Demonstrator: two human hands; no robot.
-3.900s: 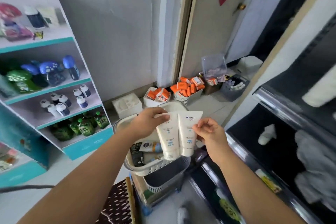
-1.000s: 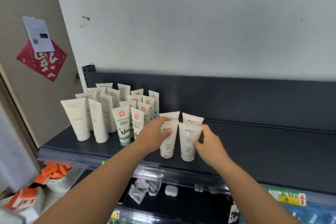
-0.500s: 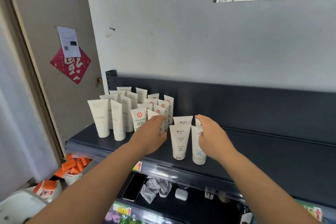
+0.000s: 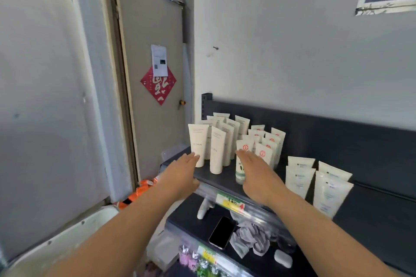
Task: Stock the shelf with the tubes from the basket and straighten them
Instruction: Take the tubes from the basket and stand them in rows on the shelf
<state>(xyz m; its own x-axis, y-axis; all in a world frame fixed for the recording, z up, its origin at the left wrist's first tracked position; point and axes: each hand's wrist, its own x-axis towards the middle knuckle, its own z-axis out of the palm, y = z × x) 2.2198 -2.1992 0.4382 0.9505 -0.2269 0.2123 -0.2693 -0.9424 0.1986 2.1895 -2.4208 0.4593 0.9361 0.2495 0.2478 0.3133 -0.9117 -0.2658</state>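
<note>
Several white tubes stand upright on the dark shelf (image 4: 364, 213). At the right is a group of white tubes with blue print (image 4: 328, 193). In the middle stand tubes with red logos (image 4: 267, 141), and at the left taller plain white tubes (image 4: 217, 153). My left hand (image 4: 180, 175) reaches flat toward the leftmost tall tube, fingertips at its lower part. My right hand (image 4: 256, 173) is stretched flat in front of the red-logo tubes, partly hiding a green-print one (image 4: 239, 171). Neither hand holds anything. The basket is only partly in view at the lower left as a white rim (image 4: 67, 231).
A lower shelf holds a black phone (image 4: 221, 233), a crumpled grey cloth (image 4: 252, 240) and a white earbud case (image 4: 283, 258). A door with a red paper diamond (image 4: 158, 84) stands to the left. Orange packs (image 4: 144, 191) lie on the floor below.
Both hands have let go of the blue-print tubes, which now stand on the shelf, and have moved left toward the taller white and red-logo tubes. The view has turned left.
</note>
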